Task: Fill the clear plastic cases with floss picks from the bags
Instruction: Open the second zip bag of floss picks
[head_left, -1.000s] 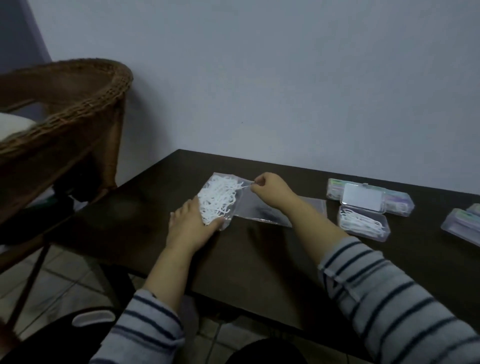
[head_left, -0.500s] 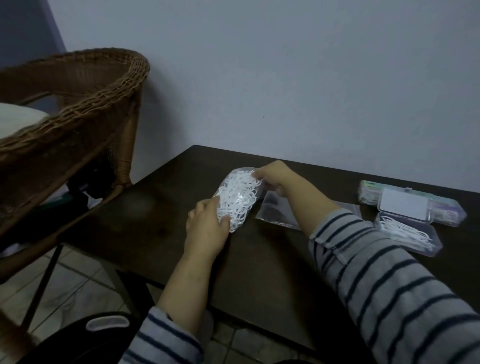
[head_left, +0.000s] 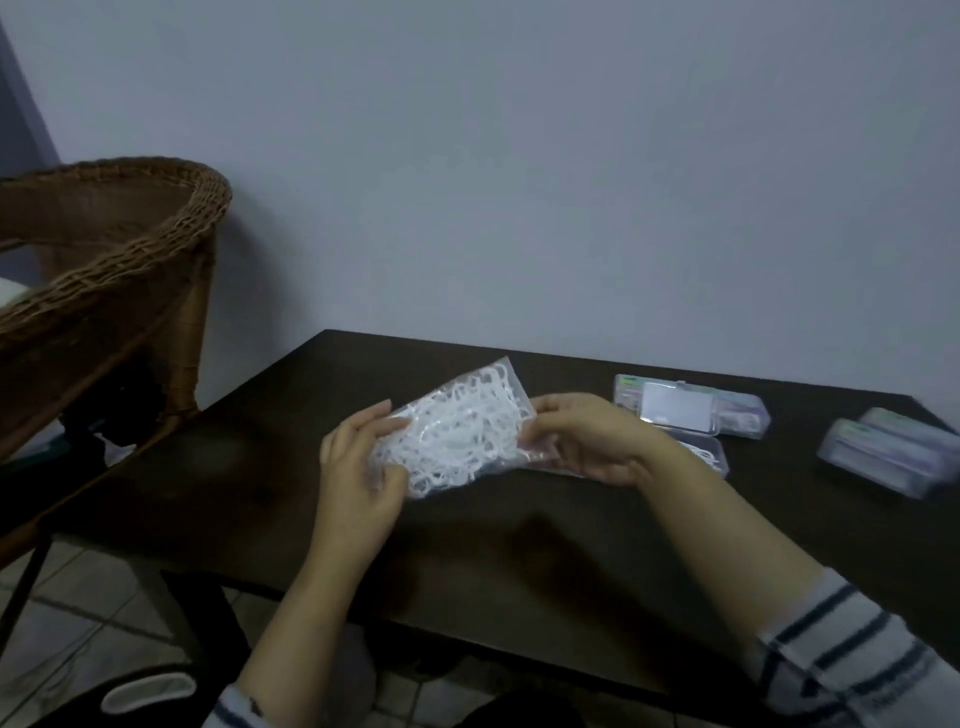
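A clear plastic bag of white floss picks is held above the dark table between both hands. My left hand grips its lower left end, thumb on top. My right hand holds the bag's right end, fingers curled round it. An open clear case with a raised lid lies just right of my right hand; its tray with a few white picks is partly hidden by my wrist. An empty flat bag lies on the table, mostly hidden under my right hand.
Two closed clear cases lie near the table's right edge, blurred. Another case lies behind the open one. A wicker chair stands left of the table. Tiled floor shows below the table's near edge.
Both hands lifted the bag of picks off the table and toward me. My right hand shifted from pinching the bag's top edge to holding its right end. The view panned right.
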